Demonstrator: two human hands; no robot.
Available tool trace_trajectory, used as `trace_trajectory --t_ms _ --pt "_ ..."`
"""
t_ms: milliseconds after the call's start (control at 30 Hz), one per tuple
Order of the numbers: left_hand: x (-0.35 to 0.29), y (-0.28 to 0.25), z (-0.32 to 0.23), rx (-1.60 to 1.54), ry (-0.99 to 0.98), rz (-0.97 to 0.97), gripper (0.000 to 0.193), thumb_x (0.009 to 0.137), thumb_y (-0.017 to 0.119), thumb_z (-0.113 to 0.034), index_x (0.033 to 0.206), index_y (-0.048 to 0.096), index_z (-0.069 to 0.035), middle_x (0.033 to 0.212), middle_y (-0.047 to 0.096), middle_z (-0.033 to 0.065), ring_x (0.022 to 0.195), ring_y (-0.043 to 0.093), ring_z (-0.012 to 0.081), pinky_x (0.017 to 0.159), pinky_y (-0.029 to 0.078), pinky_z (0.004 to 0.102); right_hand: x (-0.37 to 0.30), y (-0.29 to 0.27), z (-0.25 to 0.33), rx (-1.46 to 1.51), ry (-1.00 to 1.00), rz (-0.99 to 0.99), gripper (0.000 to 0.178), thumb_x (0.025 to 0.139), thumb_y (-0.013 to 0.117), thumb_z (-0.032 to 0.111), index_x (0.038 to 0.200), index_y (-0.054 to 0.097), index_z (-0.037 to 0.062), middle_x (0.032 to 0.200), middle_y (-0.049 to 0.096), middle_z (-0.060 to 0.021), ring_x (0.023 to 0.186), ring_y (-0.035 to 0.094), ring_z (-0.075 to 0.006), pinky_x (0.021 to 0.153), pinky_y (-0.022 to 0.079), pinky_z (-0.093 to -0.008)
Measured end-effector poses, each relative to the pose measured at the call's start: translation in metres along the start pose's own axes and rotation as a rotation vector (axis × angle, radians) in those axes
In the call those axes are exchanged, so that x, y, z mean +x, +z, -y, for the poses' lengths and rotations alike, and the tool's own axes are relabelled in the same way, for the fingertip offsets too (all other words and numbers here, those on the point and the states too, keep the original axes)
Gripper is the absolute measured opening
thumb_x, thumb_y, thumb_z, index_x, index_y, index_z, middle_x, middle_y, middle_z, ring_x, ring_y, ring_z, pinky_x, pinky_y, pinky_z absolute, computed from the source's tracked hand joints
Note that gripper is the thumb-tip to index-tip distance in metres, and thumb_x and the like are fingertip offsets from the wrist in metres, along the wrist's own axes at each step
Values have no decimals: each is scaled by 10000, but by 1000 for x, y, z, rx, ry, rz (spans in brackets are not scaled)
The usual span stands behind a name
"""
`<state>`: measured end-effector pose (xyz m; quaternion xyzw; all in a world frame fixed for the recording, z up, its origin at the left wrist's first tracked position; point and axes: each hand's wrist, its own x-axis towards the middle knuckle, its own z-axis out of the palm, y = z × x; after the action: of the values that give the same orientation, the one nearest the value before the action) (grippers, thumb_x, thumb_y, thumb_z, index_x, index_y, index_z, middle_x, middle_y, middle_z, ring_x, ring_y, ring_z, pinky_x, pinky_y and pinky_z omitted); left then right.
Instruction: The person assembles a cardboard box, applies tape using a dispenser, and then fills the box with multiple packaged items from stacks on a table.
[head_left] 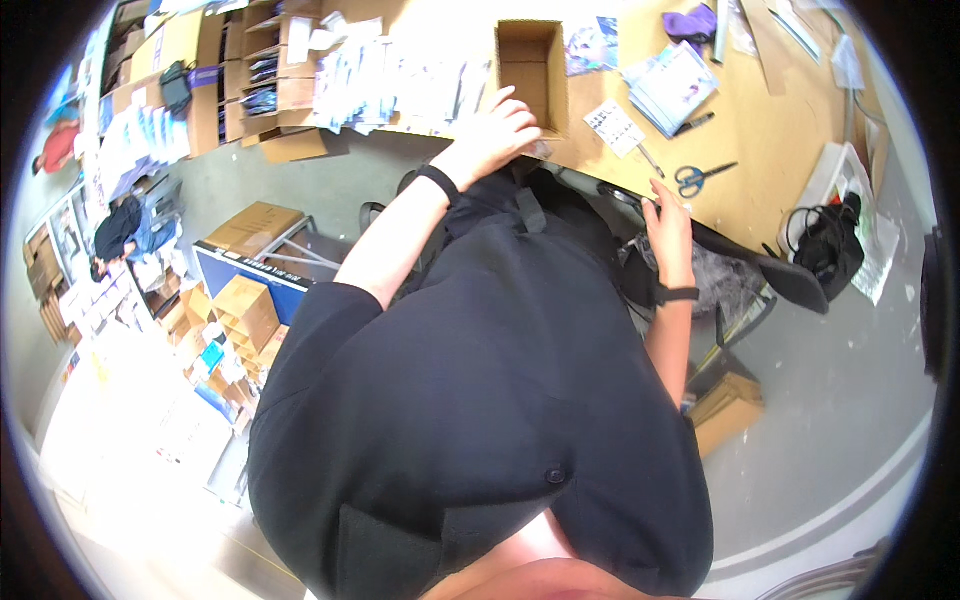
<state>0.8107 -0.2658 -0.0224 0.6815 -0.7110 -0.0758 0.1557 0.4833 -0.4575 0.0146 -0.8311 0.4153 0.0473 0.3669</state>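
1. At the near edge of the table (760, 110): cardboard box (559, 80), open side up, bare cardboard showing inside.
2. Left hand (497, 132) at box's near left corner, fingers loosely spread, no object visible in it. Contact with box: can't tell.
3. Right hand (670, 222) at table edge, fingers half bent, just beside a thin stick (650, 160) and scissors (706, 175). Palm side hidden; can't tell if it grips anything.
4. Progress, my read: early. Box is set up and uncovered, no packet seen in it. Blue-white packets (675, 90) sit right of it, pale packets (355, 85) left. What's left: can't pin down.
5. Further out: printed card (613, 128), pen (695, 124), purple pouch (690, 24).
6. Hard to see: glare washes out pale packets; space under left hand blocked; far shelves cut by rim.
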Motion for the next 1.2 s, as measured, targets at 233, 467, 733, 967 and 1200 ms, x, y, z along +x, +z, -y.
trace_trajectory --t_ms 233,467,733,967,1200 --pt "-42 -6 37 -76 -557 -411 564 949 757 -334 1398 560 -55 1324 589 209 1239 556 411 1117 432 525 13 -29 170 179 -335 43 364 989 688 94 1344 657 18 1235 710 -208 1150 689 -383 989 542 -429" --pt "-103 61 173 -212 -997 -360 597 957 736 -332 1350 537 71 1262 612 335 1213 582 498 1057 472 533 46 55 285 208 -603 409 519 956 722 170 1418 571 -13 1313 657 -216 1228 640 -389 1053 524 -433" --pt "-89 75 200 -144 -993 -155 623 926 759 -295 1384 548 69 1429 550 319 1343 509 494 1140 437 529 142 223 278 145 -18 397 760 934 754 324 1492 460 -102 1358 621 -358 1307 597 -465 1122 478 -466" --pt "-77 41 190 -164 -957 30 656 912 765 -238 1444 516 53 1512 481 330 1337 506 491 1108 474 525 175 296 265 209 268 44 646 906 727 256 1407 496 -79 1392 547 -399 1295 573 -526 1096 498 -525" --pt "-88 38 196 -196 -881 113 720 914 759 -228 1499 462 66 1584 405 331 1403 453 481 1159 432 514 182 207 318 774 -9 381 373 982 690 172 1259 672 -78 1080 775 -222 1033 759 -307 922 596 -378"
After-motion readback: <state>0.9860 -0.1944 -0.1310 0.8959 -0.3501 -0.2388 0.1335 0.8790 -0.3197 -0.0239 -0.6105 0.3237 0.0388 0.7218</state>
